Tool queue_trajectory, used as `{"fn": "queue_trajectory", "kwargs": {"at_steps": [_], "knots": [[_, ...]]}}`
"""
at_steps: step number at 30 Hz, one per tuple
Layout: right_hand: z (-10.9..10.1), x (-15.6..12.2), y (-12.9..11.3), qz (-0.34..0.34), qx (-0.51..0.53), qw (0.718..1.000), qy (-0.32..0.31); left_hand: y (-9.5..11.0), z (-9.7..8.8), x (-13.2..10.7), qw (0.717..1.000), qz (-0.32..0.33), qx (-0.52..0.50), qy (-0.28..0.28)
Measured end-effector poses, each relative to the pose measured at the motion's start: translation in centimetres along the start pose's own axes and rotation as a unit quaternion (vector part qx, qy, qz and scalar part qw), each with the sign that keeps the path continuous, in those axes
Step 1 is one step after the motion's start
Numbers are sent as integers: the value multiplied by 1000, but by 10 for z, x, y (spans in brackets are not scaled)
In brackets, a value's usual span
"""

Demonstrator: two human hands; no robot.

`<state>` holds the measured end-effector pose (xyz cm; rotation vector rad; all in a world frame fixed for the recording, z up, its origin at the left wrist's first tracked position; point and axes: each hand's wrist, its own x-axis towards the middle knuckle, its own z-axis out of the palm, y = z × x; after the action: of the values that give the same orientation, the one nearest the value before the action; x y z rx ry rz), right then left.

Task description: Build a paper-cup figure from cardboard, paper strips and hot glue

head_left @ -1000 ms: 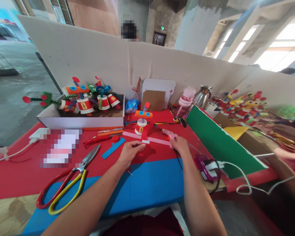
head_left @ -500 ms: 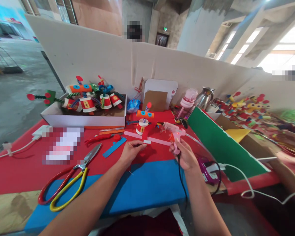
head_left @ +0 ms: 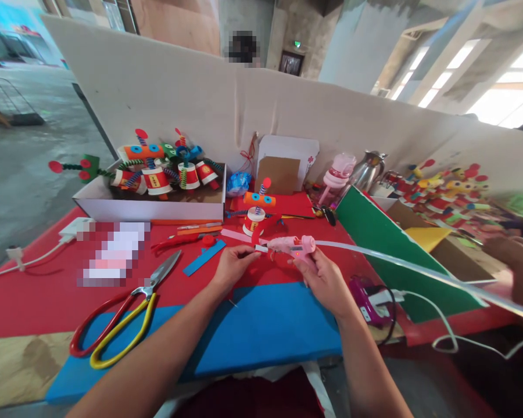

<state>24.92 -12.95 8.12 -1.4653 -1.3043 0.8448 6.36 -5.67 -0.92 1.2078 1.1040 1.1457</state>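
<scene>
surface (head_left: 35, 307) covered in red and blue, with bare wood at the near left corner. behind it, a long off-white partition (head_left: 178, 104), slightly creased. at far left, grey floor (head_left: 26, 145). beyond, a pale column (head_left: 353, 52), a dark framed opening (head_left: 291, 62) under a small green sign (head_left: 297, 44), and bright windows (head_left: 462, 55) at upper right.

Craft workshop | glue gun (head_left: 294, 247), centre | scissors (head_left: 163, 271), lower left | cup figures (head_left: 157, 182) boxed, left | concrete column (head_left: 351, 49), upper right
</scene>
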Motion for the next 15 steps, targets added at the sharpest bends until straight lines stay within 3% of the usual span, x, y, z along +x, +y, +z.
{"fn": "queue_trajectory", "kwargs": {"at_steps": [15], "knots": [[5, -2, 8, -89, -169, 981, -26, -2, -1, 0, 1000, -3, 13, -1]]}}
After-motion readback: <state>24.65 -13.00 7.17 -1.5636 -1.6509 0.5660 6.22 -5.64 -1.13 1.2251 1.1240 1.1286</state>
